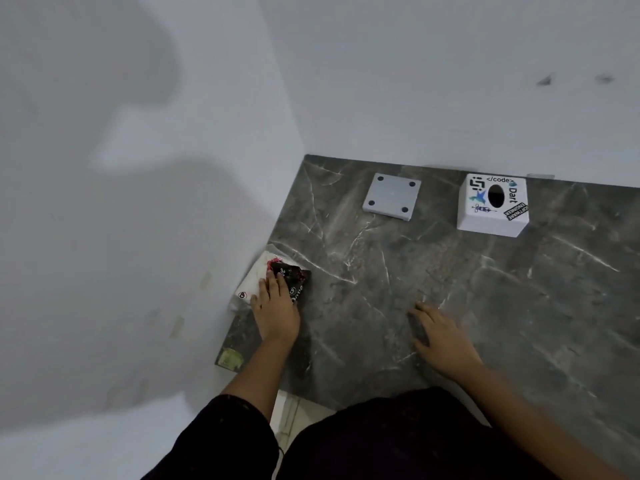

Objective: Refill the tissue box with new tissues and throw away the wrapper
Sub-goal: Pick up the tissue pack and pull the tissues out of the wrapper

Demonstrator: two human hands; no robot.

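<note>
Fingers [273, 284] of the left hand [275, 311] are lying spread and flat on the tissue pack [273, 280] at the left edge of the frame, pressing down rather than curling round it. Whether any fingertip is hooking the pack's far edge cannot be told. The right hand [441, 337] is resting open, palm down, on the bare marble tabletop [485, 289] at lower centre, holding nothing.

The pack is sitting at the table's left edge, touching the wall [138, 237], its white, red and black plastic wrapper looking crumpled. It is likely light, soft and squashy, with a slick film; taking it by its 2 long sides, thumb opposite fingers, should be steadier than pinching loose wrapper.

The tissue box [491, 204], white with stickers and an oval slot on top, is standing in the upper right, well apart from the pack. Its grey base plate [391, 199], with 4 dark feet showing, is lying just left of it, so the box is probably already open underneath. Nothing is standing between pack and box. No bin is in view.
</note>
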